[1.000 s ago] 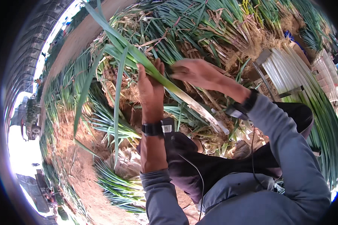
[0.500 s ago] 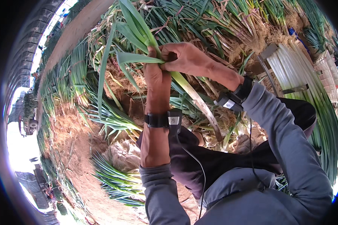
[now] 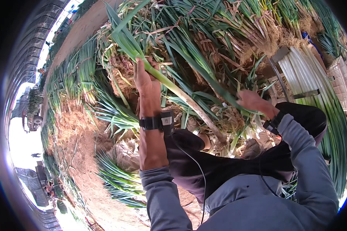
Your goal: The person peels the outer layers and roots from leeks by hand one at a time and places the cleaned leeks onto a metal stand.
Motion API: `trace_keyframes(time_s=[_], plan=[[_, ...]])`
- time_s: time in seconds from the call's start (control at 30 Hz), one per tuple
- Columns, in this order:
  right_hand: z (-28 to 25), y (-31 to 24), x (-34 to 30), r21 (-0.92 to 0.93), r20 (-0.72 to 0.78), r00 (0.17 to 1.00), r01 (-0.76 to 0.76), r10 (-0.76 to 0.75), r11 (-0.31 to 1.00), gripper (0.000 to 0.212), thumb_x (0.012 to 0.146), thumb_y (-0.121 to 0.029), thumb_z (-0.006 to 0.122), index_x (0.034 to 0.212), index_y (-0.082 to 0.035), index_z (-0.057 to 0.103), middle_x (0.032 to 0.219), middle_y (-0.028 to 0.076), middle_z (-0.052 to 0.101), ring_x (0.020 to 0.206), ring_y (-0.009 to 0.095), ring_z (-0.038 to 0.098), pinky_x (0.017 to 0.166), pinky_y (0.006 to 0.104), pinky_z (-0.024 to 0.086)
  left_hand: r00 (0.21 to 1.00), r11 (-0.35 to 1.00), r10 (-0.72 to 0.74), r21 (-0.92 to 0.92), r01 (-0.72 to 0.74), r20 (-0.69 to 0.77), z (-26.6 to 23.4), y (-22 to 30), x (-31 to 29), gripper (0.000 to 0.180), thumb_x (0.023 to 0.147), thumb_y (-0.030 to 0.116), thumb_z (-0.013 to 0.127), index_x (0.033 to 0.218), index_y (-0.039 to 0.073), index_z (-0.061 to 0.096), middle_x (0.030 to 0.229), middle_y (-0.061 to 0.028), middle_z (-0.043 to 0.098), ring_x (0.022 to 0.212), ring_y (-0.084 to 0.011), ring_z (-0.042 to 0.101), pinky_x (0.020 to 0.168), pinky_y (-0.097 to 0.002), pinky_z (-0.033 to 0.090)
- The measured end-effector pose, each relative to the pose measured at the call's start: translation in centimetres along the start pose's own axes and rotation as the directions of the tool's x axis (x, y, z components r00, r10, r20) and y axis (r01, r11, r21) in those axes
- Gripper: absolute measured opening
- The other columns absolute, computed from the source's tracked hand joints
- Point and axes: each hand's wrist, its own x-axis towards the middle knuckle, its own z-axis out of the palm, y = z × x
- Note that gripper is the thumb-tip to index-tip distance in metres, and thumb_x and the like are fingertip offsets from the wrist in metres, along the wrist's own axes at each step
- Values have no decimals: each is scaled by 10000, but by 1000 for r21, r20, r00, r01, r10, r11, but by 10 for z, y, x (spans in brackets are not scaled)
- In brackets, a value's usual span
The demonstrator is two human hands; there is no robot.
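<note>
My left hand is closed around a long green onion, just where its pale stalk turns into green leaves. The stalk slants down to the right, its brownish root end low in front of my legs. Off to the right, my right hand is closed on one end of a long torn leaf, smeared by motion, which trails up and to the left. A gap separates this leaf from the held stalk. Each wrist wears a black strap with a small box.
Heaps of untrimmed green onions with dry roots spread ahead. Cleaned white stalks lie at right beside a metal bar and a pale plastic crate. A smaller bunch lies on bare soil at left. Peeled scraps litter the ground before my knees.
My right hand has left the onion, swinging right and down with a leaf stripped from it. My left hand, still gripping the onion, has shifted slightly left.
</note>
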Motion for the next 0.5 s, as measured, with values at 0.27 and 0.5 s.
trace_keyframes(time_s=[0.27,0.5], plan=[[-91,-179,32,508,-621,718,674,-315,536,350,926,-235,734,1177,0,667,1060,125,713,966,171,686,864,314,548,962,998,-55,-20,62,267,27,-10,-20,326,1015,292,612,1229,50,577,1096,-89,643,879,-203,591,811,-367,514],[-116,-192,32,440,-628,730,619,-270,650,198,870,-123,766,996,18,709,879,87,725,819,134,683,737,287,539,939,995,-45,-64,71,341,36,-7,-22,369,975,258,678,1258,36,594,1045,-47,614,893,-184,589,840,-348,520]])
